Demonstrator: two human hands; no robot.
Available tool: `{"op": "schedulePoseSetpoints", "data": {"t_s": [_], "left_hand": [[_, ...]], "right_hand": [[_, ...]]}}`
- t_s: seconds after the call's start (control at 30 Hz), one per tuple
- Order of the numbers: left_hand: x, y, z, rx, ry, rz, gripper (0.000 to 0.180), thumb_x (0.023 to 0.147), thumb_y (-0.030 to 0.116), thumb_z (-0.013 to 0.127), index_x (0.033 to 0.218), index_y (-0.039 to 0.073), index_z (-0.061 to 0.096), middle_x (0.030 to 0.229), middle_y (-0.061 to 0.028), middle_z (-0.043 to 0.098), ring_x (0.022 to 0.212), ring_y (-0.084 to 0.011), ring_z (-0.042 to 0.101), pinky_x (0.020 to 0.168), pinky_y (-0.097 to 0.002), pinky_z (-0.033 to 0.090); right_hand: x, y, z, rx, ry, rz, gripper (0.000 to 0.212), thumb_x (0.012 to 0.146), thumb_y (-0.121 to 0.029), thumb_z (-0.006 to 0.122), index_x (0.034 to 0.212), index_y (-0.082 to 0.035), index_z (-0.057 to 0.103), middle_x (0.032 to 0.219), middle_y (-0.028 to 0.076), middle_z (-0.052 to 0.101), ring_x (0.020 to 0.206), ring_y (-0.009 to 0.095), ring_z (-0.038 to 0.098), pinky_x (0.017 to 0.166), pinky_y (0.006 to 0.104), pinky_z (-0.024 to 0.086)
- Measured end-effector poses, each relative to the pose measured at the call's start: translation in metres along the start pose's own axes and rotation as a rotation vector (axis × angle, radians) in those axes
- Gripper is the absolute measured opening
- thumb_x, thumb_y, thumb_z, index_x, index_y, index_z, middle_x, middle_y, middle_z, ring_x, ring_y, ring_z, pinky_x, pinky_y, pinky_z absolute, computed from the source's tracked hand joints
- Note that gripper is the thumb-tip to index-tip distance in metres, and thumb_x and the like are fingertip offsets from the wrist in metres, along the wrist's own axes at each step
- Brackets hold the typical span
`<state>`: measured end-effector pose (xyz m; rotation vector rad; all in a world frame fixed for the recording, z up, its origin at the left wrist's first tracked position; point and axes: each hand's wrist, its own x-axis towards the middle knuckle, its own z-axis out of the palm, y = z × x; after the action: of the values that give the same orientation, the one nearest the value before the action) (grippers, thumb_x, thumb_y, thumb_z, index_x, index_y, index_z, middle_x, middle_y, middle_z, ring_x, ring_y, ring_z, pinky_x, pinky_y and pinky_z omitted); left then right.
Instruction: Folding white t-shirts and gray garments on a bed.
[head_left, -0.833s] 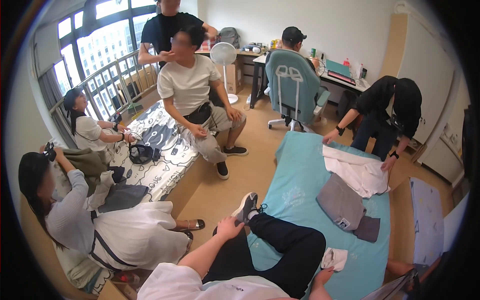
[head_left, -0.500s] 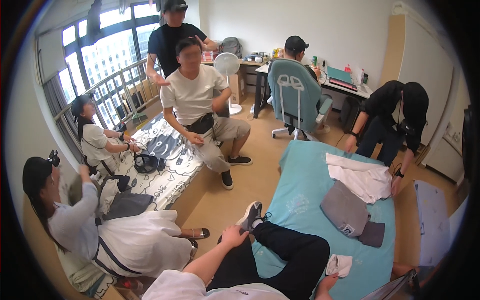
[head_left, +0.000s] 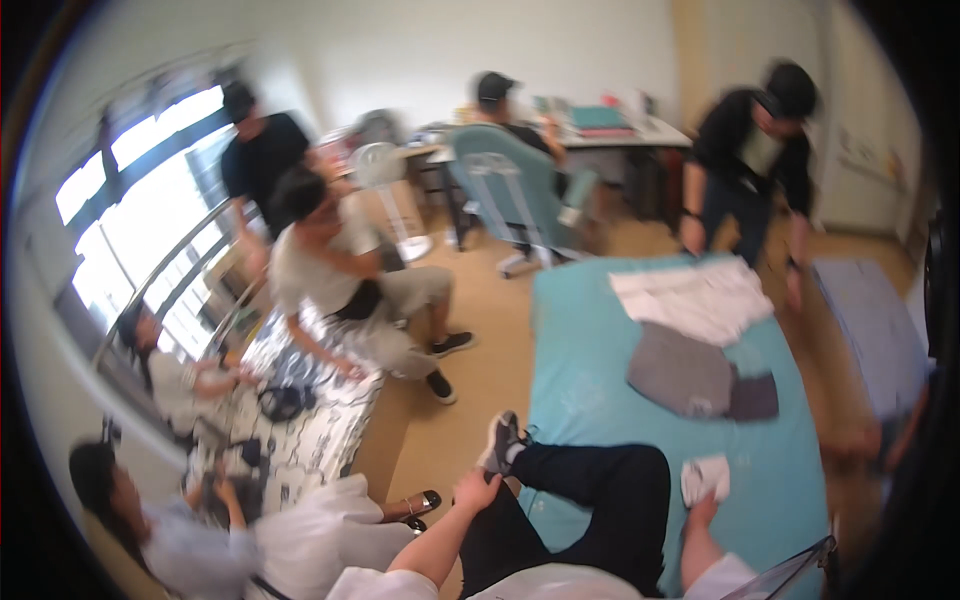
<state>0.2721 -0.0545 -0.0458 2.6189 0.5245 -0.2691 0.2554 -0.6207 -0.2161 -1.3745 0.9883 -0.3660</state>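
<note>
My left hand (head_left: pixel 477 489) lies over my dark-trousered left knee, close to the grey shoe (head_left: pixel 502 443); it looks open and holds nothing. On the turquoise bed sheet (head_left: pixel 590 330), my right hand (head_left: pixel 703 508) touches the near edge of a small white folded cloth (head_left: pixel 705 477). Blur hides whether those fingers grip it. Farther up the bed lie a grey folded garment (head_left: pixel 675 370), a darker grey folded piece (head_left: pixel 752 396) beside it, and a spread white garment (head_left: pixel 690 298).
Behind the bed a person in black (head_left: pixel 750 160) bends over. A seated person in a light shirt (head_left: pixel 340 260) is on the patterned bed (head_left: pixel 345 410) at left, with others around. A turquoise chair (head_left: pixel 510 190) stands by the desk. A light-blue panel (head_left: pixel 870 330) is at right.
The view has swung to the right and blurred. My right hand now reaches onto the white cloth, where before it was just beside it. The bending person's hand has left the white garment.
</note>
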Motion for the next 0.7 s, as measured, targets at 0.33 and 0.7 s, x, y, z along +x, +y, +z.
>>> {"op": "schedulePoseSetpoints", "data": {"t_s": [0.33,0.7], "left_hand": [[-0.001,-0.021,0.016,0.059,0.115,0.021,0.059,0.09,0.05,0.062,0.131,0.008,0.06,0.125,-0.0222,0.062,0.119,-0.0417,0.057,0.099,-0.0523,0.046],[-0.02,0.039,0.002,0.125,0.106,0.246,0.053,0.093,0.044,0.065,0.118,-0.003,0.069,0.1,-0.0191,0.072,0.087,-0.035,0.066,0.08,-0.0424,0.051]], "right_hand": [[-0.01,-0.075,0.044,0.085,0.074,0.43,0.093,0.074,-0.058,0.083,0.14,0.0,0.052,0.135,0.016,0.06,0.122,0.026,0.058,0.099,0.0389,0.048],[-0.018,-0.098,0.055,0.516,-0.013,0.316,0.06,0.081,-0.025,0.084,0.129,-0.002,0.055,0.119,0.014,0.067,0.105,0.027,0.068,0.087,0.0457,0.058]]}}
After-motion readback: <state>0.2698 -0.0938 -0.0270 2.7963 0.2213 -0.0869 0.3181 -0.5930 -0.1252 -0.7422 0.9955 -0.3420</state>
